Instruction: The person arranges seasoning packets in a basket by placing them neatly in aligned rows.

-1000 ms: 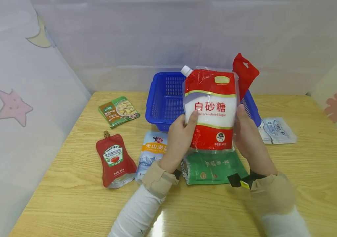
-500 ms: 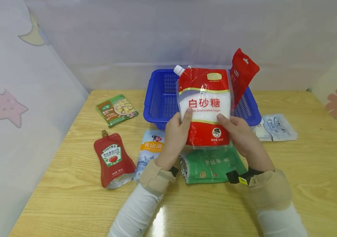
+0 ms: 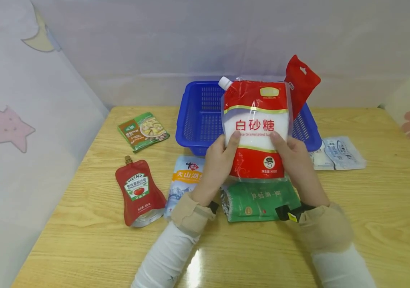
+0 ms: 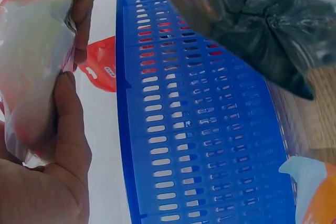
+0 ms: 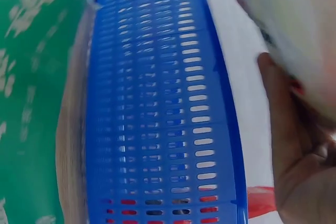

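Note:
Both hands hold a spouted pouch of white granulated sugar [image 3: 255, 120] upright in front of the blue basket [image 3: 187, 116]. My left hand [image 3: 217, 166] grips its left side, thumb over the front. On the other side my right hand [image 3: 296, 162] grips it the same way, thumb pressed near the lettering. The wrist views show fingers [image 4: 71, 119] curled behind the pouch. Behind the sugar a red packet [image 3: 300, 82] with a hang hole sticks up from the basket. Below the pouch a green bag [image 3: 262, 202] lies on the table, partly covered in the head view.
To the left lie a ketchup pouch [image 3: 139, 192], a green soup packet [image 3: 143, 131] and a blue-and-white salt bag [image 3: 183, 184], the last partly behind the left arm. A white-and-blue packet [image 3: 342, 154] rests right of the basket. A pale wall [image 3: 226, 40] stands behind the table.
The right hand has shifted from the pouch's right edge, bringing its thumb onto the front. The sugar pouch swung slightly left, then back right.

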Tool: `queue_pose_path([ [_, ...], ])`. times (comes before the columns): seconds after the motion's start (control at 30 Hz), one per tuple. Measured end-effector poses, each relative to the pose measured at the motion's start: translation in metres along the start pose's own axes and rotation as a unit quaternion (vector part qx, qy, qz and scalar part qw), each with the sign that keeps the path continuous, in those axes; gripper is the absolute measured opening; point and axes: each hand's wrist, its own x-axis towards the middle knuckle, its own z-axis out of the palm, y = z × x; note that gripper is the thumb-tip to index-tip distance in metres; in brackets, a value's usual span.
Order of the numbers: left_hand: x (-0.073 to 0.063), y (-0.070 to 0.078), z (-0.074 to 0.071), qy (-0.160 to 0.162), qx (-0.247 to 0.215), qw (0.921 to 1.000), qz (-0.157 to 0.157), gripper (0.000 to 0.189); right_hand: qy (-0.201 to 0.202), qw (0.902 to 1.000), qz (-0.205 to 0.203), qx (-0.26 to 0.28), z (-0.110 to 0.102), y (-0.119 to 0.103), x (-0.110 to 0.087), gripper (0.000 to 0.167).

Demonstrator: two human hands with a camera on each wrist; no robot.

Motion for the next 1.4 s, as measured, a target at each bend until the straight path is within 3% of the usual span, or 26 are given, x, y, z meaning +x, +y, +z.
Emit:
queue_pose_path([
  [0.13, 0.001, 0.001, -0.004, -0.006, 0.009, 0.9999, 0.004, 0.045, 0.037, 0.9979, -0.034, -0.042, 0.002, 0.001, -0.001, 0.061],
  [0.27, 0.003, 0.001, -0.009, -0.034, 0.016, 0.9992, 0.009, 0.045, -0.021, 0.9958, -0.058, -0.068, -0.01, 0.003, -0.001, 0.054],
  [0.4, 0.003, 0.002, -0.013, -0.078, 0.015, 0.9968, 0.003, 0.046, -0.101, 0.9918, -0.047, -0.062, -0.026, 0.005, -0.003, 0.036],
  [0.53, 0.003, 0.005, -0.015, -0.103, 0.002, 0.9947, -0.001, 0.046, -0.125, 0.9888, -0.061, -0.054, -0.036, 0.007, -0.005, 0.021],
  [0.67, 0.004, 0.008, -0.018, -0.117, -0.015, 0.9929, -0.01, 0.046, -0.125, 0.9876, -0.078, -0.053, -0.039, 0.004, -0.009, 0.02],
  [0.8, 0.007, 0.007, -0.024, -0.098, -0.004, 0.9952, -0.009, 0.044, -0.129, 0.9885, -0.074, -0.027, -0.039, 0.001, -0.013, 0.024],
  [0.93, 0.009, 0.005, -0.032, -0.029, 0.066, 0.9965, 0.042, 0.044, -0.123, 0.9879, -0.09, 0.032, -0.039, -0.002, -0.016, 0.029],
  [1.03, 0.01, 0.003, -0.041, 0.033, 0.172, 0.9794, 0.1, 0.043, -0.093, 0.9891, -0.1, 0.055, -0.04, -0.006, -0.019, 0.032],
  [1.1, 0.011, 0.0, -0.046, 0.068, 0.247, 0.9581, 0.128, 0.04, -0.064, 0.9904, -0.106, 0.062, -0.039, -0.009, -0.02, 0.033],
  [1.17, 0.013, -0.003, -0.05, 0.079, 0.301, 0.9401, 0.14, 0.033, -0.028, 0.9888, -0.123, 0.079, -0.036, -0.012, -0.02, 0.035],
  [1.23, 0.016, -0.006, -0.051, 0.062, 0.335, 0.9284, 0.149, 0.027, 0.015, 0.9846, -0.145, 0.096, -0.031, -0.015, -0.021, 0.036],
  [1.27, 0.018, -0.008, -0.051, 0.041, 0.343, 0.9272, 0.145, 0.027, 0.039, 0.982, -0.156, 0.099, -0.028, -0.016, -0.021, 0.037],
  [1.33, 0.02, -0.011, -0.049, -0.011, 0.357, 0.9253, 0.127, 0.04, 0.097, 0.9754, -0.172, 0.098, -0.022, -0.018, -0.02, 0.034],
  [1.4, 0.022, -0.015, -0.046, -0.059, 0.38, 0.9172, 0.105, 0.052, 0.156, 0.9686, -0.176, 0.081, -0.016, -0.02, -0.018, 0.028],
])
